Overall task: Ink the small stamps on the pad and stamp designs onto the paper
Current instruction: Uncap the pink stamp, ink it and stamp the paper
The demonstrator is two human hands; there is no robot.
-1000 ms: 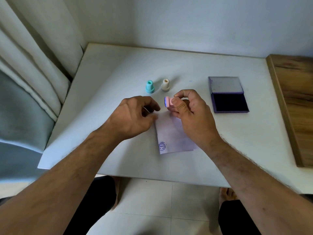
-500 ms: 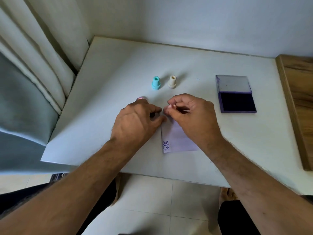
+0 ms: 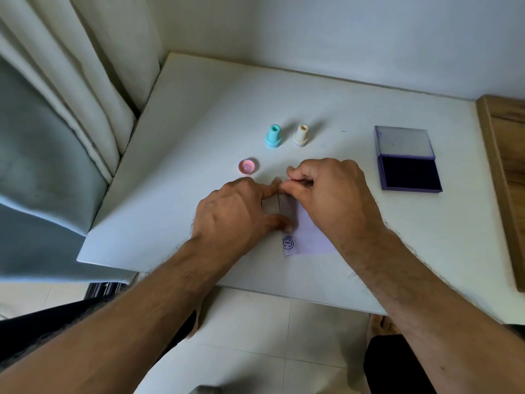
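Observation:
A small white paper (image 3: 309, 237) lies on the white table (image 3: 199, 118) and carries one round purple print (image 3: 288, 243) at its near left corner. My left hand (image 3: 238, 214) presses thumb and fingers on the paper's left edge. My right hand (image 3: 332, 194) is pinched shut over the paper's far end, and the pink stamp it held a moment ago is hidden inside its fingers. A round pink cap (image 3: 248, 167) lies left of my hands. A teal stamp (image 3: 273, 137) and a cream stamp (image 3: 300, 135) stand upright behind them. The open purple ink pad (image 3: 409, 173) sits to the right.
A wooden surface (image 3: 505, 172) borders the table on the right. Curtains (image 3: 71, 109) hang close along the left edge. A white wall runs behind the table. My knees and a tiled floor show below the near edge.
My right hand has lowered the pink stamp from in the air down onto the paper. My left hand set the pink cap on the table and came back to the paper's edge.

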